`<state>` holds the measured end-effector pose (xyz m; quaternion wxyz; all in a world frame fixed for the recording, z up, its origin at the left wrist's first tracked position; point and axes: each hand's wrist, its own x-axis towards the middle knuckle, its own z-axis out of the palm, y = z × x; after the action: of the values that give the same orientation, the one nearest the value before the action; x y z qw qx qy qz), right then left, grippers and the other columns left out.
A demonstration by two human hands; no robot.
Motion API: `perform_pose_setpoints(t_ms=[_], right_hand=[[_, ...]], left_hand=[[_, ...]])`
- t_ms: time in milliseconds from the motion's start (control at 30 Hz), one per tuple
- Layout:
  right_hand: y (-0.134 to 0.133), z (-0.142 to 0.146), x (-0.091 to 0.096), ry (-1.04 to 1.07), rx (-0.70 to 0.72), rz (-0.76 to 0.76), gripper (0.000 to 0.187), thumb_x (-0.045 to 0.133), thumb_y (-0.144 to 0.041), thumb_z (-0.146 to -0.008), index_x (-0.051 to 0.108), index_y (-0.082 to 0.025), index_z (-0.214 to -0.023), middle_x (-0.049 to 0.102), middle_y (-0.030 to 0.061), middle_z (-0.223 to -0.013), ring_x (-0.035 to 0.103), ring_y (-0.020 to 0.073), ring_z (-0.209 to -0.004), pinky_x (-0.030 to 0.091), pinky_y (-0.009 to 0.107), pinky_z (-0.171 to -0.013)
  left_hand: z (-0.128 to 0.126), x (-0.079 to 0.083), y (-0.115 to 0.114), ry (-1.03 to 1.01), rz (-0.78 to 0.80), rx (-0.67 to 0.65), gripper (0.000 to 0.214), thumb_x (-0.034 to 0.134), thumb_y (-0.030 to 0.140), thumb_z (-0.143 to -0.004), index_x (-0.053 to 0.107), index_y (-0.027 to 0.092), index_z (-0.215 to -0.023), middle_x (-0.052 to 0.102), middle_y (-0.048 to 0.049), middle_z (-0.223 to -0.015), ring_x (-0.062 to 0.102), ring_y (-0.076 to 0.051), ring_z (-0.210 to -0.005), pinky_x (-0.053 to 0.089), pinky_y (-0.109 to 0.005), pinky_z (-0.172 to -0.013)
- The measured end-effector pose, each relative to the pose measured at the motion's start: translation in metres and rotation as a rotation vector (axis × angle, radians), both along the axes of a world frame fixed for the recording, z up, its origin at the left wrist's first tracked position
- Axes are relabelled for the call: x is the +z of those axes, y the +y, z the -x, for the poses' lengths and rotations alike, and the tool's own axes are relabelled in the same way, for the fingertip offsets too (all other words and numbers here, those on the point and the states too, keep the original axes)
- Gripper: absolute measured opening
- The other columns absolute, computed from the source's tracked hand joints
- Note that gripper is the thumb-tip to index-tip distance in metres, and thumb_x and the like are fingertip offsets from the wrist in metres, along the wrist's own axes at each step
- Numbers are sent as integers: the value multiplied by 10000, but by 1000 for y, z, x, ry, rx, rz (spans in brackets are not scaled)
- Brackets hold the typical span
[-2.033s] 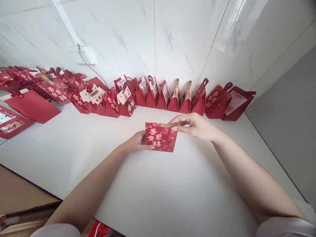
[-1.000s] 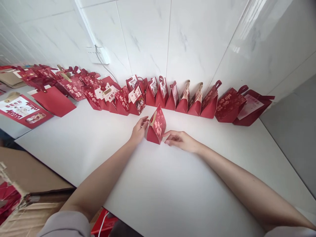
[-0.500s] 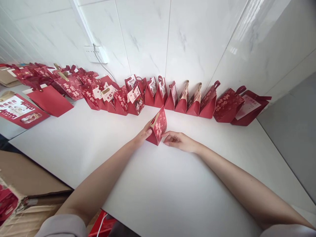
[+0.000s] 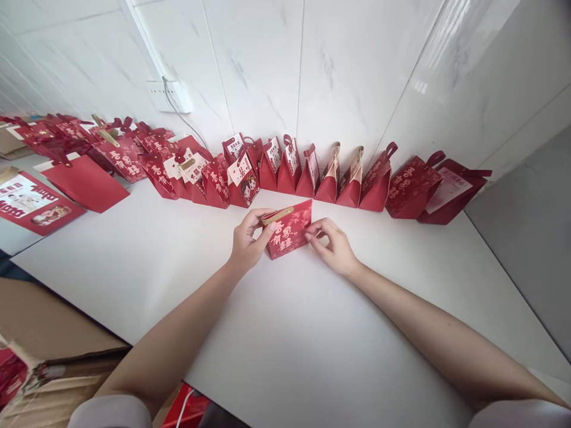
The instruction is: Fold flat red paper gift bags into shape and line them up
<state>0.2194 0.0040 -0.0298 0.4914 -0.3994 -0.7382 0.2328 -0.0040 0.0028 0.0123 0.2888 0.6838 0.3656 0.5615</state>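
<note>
A red gift box (image 4: pixel 289 233) with pale printed characters and a gold strap along its top edge is held between my two hands, over the middle of the white table. My left hand (image 4: pixel 250 239) grips its left end, thumb on the printed front and fingers behind. At the right edge, my right hand (image 4: pixel 333 245) pinches the box between thumb and fingertips. The printed face is turned toward me, and the back of the box is hidden.
Along the tiled wall stands a row of red gift boxes (image 4: pixel 372 181) with loop straps. More boxes crowd the left, with a flat-lying red box (image 4: pixel 35 202) near the edge. A socket (image 4: pixel 168 96) with a cable is on the wall. An open cardboard carton (image 4: pixel 57 321) sits at lower left.
The box has turned so its printed face looks toward me. My right hand has moved from beside it to pinching its right edge. My left hand still holds the other end.
</note>
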Motion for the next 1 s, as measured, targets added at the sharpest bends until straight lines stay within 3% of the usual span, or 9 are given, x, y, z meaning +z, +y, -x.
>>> perform_pose_setpoints(t_ms=[100,233,333,400,500,567,667,800,1000], right_hand=[[-6,0,7,-19,-165,-322,239,592,-295,-917,567,-237,-1148,579,122,-1173,562,286,-1131,498,486,-937],[-15,3,12,-82,-184,-462,377,609,-232,-913,509,-285,-1273,505,132,-1330,509,313,-1251,449,543,-1013],[-19,5,17,-118,-157,-480,390,603,-234,-920,497,-301,-1289,555,117,-1287,553,305,-1199,444,551,-1019],[-20,5,20,-137,-148,-495,399,610,-233,-915,501,-304,-1292,618,94,-1177,604,285,-1099,429,547,-1035],[-20,3,26,-165,-138,-510,359,619,-220,-909,556,-309,-1252,662,51,-1014,638,246,-956,423,511,-1039],[-20,2,28,-183,-147,-501,304,609,-228,-920,595,-309,-1213,666,44,-974,643,239,-923,435,495,-1021],[-19,1,32,-192,-180,-478,254,603,-257,-936,614,-295,-1187,676,60,-996,646,251,-938,464,483,-970],[-20,1,39,-191,-155,-491,209,649,-269,-919,620,-264,-1126,702,54,-961,656,239,-897,463,461,-961],[-22,-1,50,-200,-147,-447,43,645,-278,-929,632,-258,-964,740,25,-903,670,212,-811,434,448,-983]], left_hand=[[1,-1,0,-20,65,-62,277,609,392,-903,633,182,-1081,699,-63,-1016,651,-180,-921,519,-287,-827],[0,-2,-3,-30,135,-161,285,529,404,-950,626,192,-1113,693,-72,-1064,659,-189,-928,526,-293,-792],[-4,-2,-7,-11,38,-212,367,511,365,-965,507,248,-1313,665,-86,-1183,652,-205,-1040,525,-348,-898],[-6,-2,-9,40,-104,-171,423,515,325,-965,452,273,-1380,648,-90,-1220,634,-209,-1102,500,-386,-978],[-7,-3,-10,170,-270,-57,362,510,297,-963,552,250,-1320,647,-99,-1217,623,-219,-1127,484,-401,-1013],[-7,-6,-9,203,-300,-21,395,500,314,-965,544,241,-1351,647,-104,-1228,619,-225,-1137,486,-404,-1011],[-7,-9,-9,127,-213,-9,439,462,365,-981,507,241,-1400,654,-98,-1240,625,-222,-1139,489,-397,-1011],[-8,-5,-11,34,-24,2,350,470,402,-977,638,228,-1230,701,-71,-1134,658,-209,-1053,517,-350,-944],[-9,1,-13,72,15,-36,290,465,405,-980,650,219,-1104,690,-54,-1058,649,-175,-959,521,-282,-836]])
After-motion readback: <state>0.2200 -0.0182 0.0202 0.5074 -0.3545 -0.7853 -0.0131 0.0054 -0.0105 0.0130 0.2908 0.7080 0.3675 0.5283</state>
